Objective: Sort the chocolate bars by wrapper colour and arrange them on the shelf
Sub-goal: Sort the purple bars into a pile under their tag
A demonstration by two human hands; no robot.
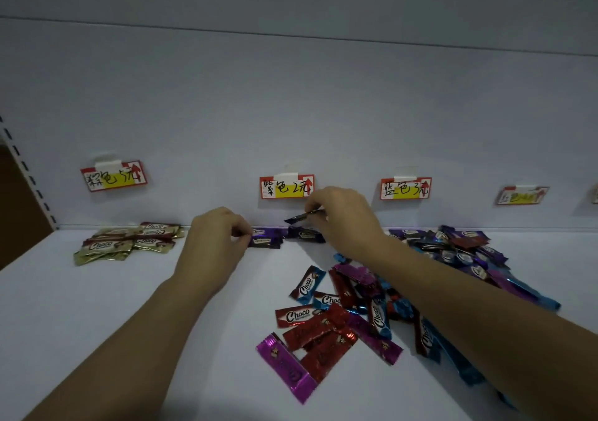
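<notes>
My right hand (339, 216) pinches a dark purple chocolate bar (299, 217) in the air, just above two purple bars (304, 234) lying at the back of the white shelf (129, 307). My left hand (218, 239) pinches the left end of one of those purple bars (263, 242), under the purple price label (286, 187). A mixed heap of red, blue and purple bars (343, 317) lies in front of my right arm. Gold bars (126, 242) are grouped at the back left.
Price labels hang on the back wall: one at the left (113, 176), a blue one (406, 188) and another further right (521, 195). More dark purple and blue bars (459, 249) pile up at the back right. A slotted upright (29, 174) borders the shelf's left end.
</notes>
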